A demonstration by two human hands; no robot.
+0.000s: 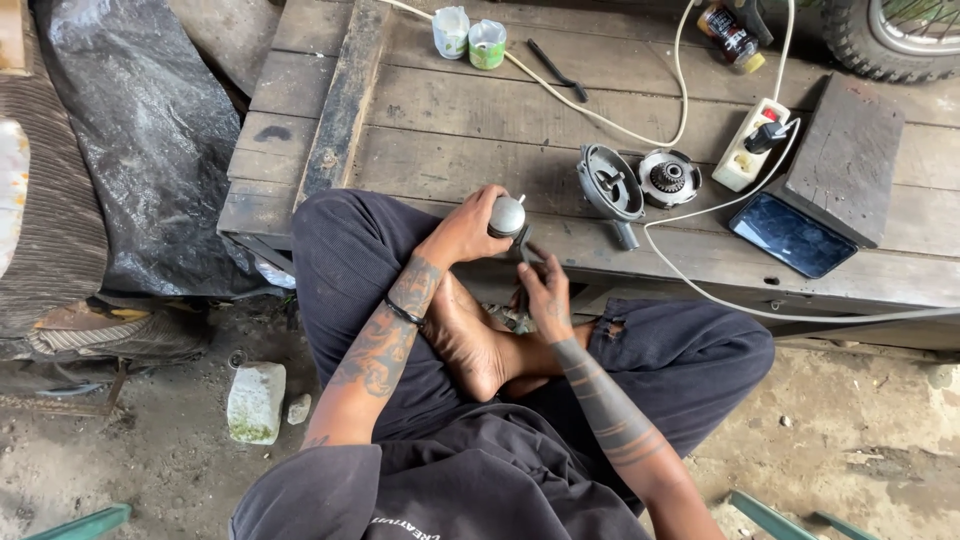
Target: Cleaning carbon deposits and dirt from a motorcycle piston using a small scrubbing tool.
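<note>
While your left hand (462, 232) grips the grey cylinder (506, 216) and your right hand (546, 296) pinches a thin tool (524, 243), a slip could jab your bare foot (470, 345).

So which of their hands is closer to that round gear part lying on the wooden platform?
Right. The right hand sits below and left of the gear part; the left hand, gripping a grey metal cylinder, is farther left.

Soft, even daylight all round, shadows faint under the bench (600, 270), mild glare off the dark phone screen (790, 235), sharp centre, edges bending slightly outward
</note>
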